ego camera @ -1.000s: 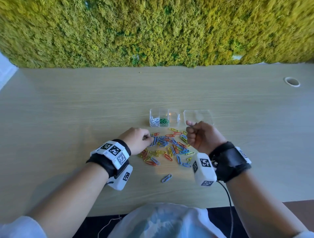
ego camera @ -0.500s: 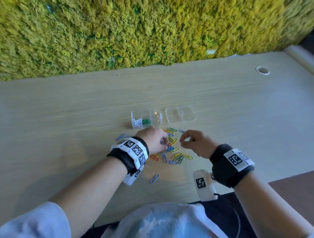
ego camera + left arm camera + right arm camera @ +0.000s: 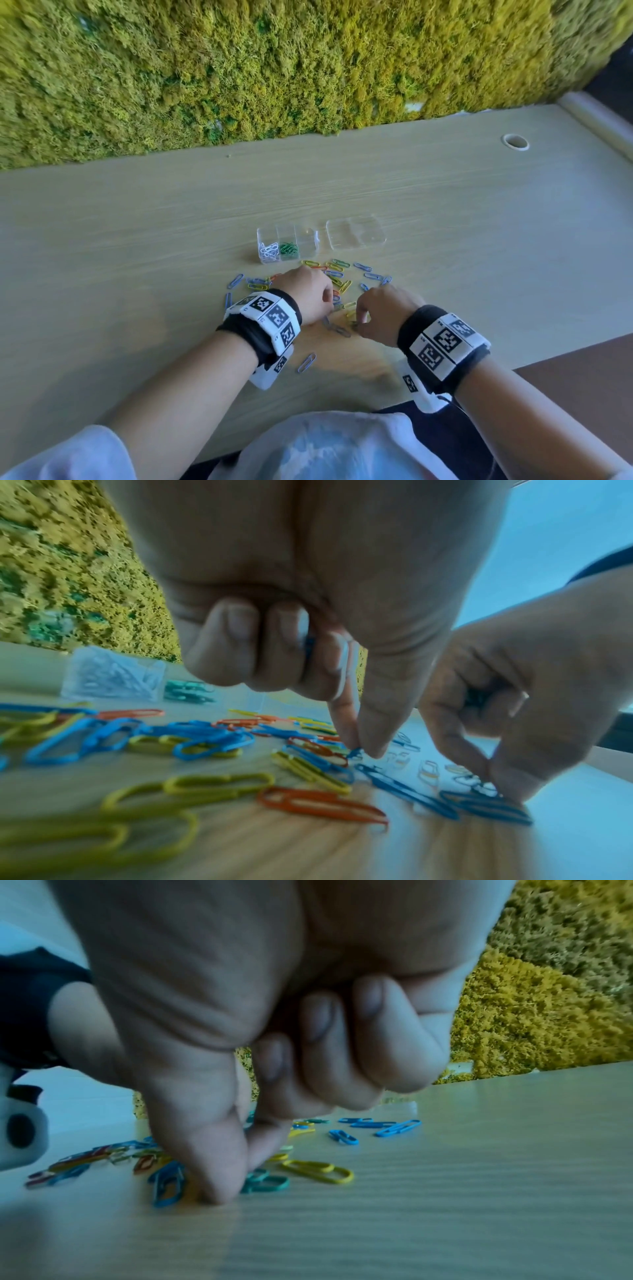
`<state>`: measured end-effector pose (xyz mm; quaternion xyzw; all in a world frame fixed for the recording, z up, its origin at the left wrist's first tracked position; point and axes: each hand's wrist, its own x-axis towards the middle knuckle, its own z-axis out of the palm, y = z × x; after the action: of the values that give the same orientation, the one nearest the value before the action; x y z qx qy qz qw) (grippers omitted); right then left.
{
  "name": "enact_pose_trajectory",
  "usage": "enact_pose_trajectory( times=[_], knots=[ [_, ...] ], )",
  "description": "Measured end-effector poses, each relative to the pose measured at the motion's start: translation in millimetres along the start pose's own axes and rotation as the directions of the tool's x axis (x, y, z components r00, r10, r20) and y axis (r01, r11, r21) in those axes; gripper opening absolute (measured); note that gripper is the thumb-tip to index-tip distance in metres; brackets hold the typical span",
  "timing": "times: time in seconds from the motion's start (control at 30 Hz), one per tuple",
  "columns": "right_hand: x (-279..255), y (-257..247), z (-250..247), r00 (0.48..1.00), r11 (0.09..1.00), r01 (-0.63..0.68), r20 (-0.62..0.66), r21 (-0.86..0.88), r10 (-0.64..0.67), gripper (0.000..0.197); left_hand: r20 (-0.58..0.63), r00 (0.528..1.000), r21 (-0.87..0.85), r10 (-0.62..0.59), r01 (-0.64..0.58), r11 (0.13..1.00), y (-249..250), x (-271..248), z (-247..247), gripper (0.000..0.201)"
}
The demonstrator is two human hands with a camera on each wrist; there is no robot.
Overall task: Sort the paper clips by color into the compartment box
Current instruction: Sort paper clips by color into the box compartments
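Loose paper clips [image 3: 337, 274] in blue, yellow, orange and green lie scattered in front of the clear compartment box [image 3: 308, 240]. Its left cell holds white clips [image 3: 269, 250], the cell beside it green clips [image 3: 288, 248]. My left hand [image 3: 330, 301] is over the pile. Its thumb and forefinger pinch a blue clip [image 3: 354, 753] on the table, and blue shows between its curled fingers. My right hand [image 3: 232, 1188] is just to the right. Its thumb and forefinger meet on the table at the end of a green clip [image 3: 267, 1183].
The box's clear lid [image 3: 356, 233] lies open to the right of the box. A single blue clip [image 3: 306, 362] sits apart near my left wrist. A moss wall [image 3: 274, 68] backs the wooden table, a cable hole [image 3: 515, 141] is at far right, and the table's front edge is close to my wrists.
My right hand has come down from a raised fist to the table, nearer the front edge. My left hand has moved right into the pile. The head view has swung left.
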<state>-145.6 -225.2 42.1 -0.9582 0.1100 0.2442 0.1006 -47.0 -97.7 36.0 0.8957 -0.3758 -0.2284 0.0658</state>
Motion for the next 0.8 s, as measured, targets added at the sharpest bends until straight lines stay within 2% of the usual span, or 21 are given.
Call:
enact_pose_trajectory(
  times=[0.2,0.33,0.43,0.5,0.57,0.67,0.73,0.8],
  knots=[
    [1.3,0.1,0.8,1.000,0.999,0.027,-0.005,0.043,-0.027,0.020,-0.059,0.998,-0.032,-0.030,0.029,0.999,-10.0,-1.5,1.3,0.016],
    [5.0,5.1,1.6,0.999,0.961,-0.002,-0.038,0.277,0.013,0.008,-0.090,0.995,-0.015,-0.037,0.036,0.999,-11.7,-4.6,-4.1,0.010],
    [9.7,13.3,-3.5,0.997,0.872,-0.034,-0.043,0.489,0.064,0.014,-0.055,0.998,0.026,0.000,0.002,1.000,-4.3,-6.7,-5.2,0.013],
    [11.1,17.6,-6.3,0.995,0.719,-0.070,-0.007,0.691,0.103,0.022,-0.020,1.000,0.098,0.021,-0.019,0.995,3.1,-6.3,-3.1,0.015],
    [10.2,21.9,-6.8,0.995,0.468,-0.085,0.049,0.880,0.089,0.027,-0.011,0.999,0.136,0.033,-0.031,0.990,8.2,-4.9,-0.6,0.015],
    [8.7,29.8,-5.3,0.995,0.125,-0.100,0.096,0.987,0.039,0.025,0.009,1.000,0.144,0.025,-0.026,0.989,10.4,-2.0,0.2,0.013],
    [8.8,33.5,-4.1,0.994,-0.023,-0.109,0.109,0.994,0.007,0.017,0.028,0.999,0.150,0.029,-0.033,0.988,10.8,-1.5,0.9,0.014],
    [10.3,34.6,-3.4,0.995,-0.106,-0.104,0.103,0.989,-0.015,0.018,0.038,0.998,0.152,0.041,-0.047,0.987,11.2,-2.0,2.9,0.014]
  ],
)
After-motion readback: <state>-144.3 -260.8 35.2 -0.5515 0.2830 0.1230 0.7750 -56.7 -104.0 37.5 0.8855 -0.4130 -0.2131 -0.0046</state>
